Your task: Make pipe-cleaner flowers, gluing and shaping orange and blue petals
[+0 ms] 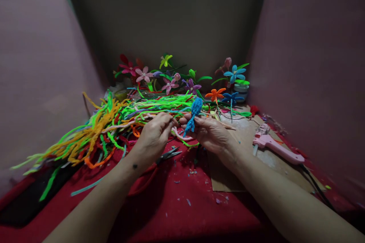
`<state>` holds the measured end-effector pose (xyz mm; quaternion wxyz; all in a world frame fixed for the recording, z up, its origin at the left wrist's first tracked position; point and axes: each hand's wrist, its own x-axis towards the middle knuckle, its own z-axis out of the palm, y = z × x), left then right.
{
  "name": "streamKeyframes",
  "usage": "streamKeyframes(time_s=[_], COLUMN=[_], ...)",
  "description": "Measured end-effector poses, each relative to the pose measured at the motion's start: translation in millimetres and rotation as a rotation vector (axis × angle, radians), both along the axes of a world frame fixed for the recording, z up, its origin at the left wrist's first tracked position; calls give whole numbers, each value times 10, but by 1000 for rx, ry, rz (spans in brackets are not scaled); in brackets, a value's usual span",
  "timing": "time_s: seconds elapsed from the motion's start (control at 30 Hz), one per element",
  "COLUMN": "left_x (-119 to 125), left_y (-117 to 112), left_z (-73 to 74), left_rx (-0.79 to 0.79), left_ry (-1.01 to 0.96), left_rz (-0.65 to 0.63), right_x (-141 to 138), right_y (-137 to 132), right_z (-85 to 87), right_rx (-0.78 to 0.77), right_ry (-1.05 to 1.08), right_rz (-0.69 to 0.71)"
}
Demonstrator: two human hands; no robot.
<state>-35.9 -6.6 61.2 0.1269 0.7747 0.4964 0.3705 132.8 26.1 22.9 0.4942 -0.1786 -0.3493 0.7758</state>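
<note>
My right hand (211, 133) pinches a blue pipe-cleaner piece (193, 115), bent into loops and held upright. My left hand (155, 133) has its fingers curled together close to the blue piece, and a thin pale pink pipe cleaner (179, 135) curves between the two hands. Whether the left fingers grip the pink strand or the blue piece I cannot make out. Both hands hover over a red cloth (182, 197), just in front of a heap of loose pipe cleaners (114, 121).
Small scissors (168, 155) lie on the cloth under my hands. A pink glue gun (275, 146) rests on a cardboard sheet (251, 167) at right. Finished pipe-cleaner flowers (171, 79) stand along the back wall, with a small jar (241, 91) at back right.
</note>
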Motion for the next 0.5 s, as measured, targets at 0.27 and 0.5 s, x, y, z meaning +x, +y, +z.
streamKeyframes(time_s=[0.27,0.5], left_x=[65,95], left_y=[-93,-101], left_z=[-105,-103], left_rx=[1,-17], left_ry=[92,145], left_rz=[51,44], right_x=[-15,-22], right_y=[-6,24], right_z=[13,12], right_rx=[-28,-39], right_ry=[-12,16], right_rz=[-103,-172])
